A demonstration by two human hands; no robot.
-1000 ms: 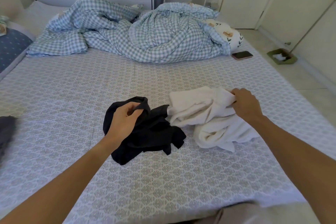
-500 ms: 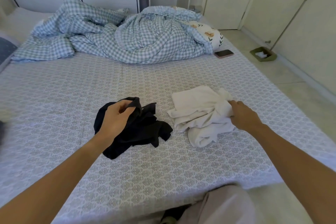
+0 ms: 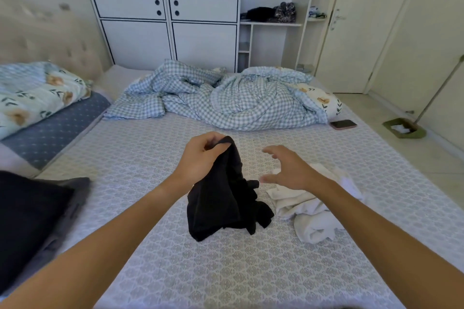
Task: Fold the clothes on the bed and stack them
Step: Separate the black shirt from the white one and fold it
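Observation:
My left hand [image 3: 200, 155] pinches the top edge of a crumpled black garment [image 3: 221, 198] and lifts it, so its lower part still rests on the patterned bed sheet [image 3: 226, 271]. Right of it, my right hand [image 3: 288, 168] hovers with fingers spread and holds nothing. A crumpled white garment [image 3: 308, 213] lies on the sheet just beyond and under that hand. At the left edge of the bed sits a dark grey and black pile of clothes [image 3: 32, 221].
A rumpled blue checked duvet [image 3: 226, 100] fills the far part of the bed. A phone [image 3: 343, 124] lies near the right edge. Floral pillows [image 3: 32, 93] are at the left. A white wardrobe [image 3: 165, 12], a door and a dustpan [image 3: 404, 129] stand beyond.
My right hand has let go of the white garment and opened, moving left toward the black one. My left hand has raised the black garment off the sheet. The view has tilted up.

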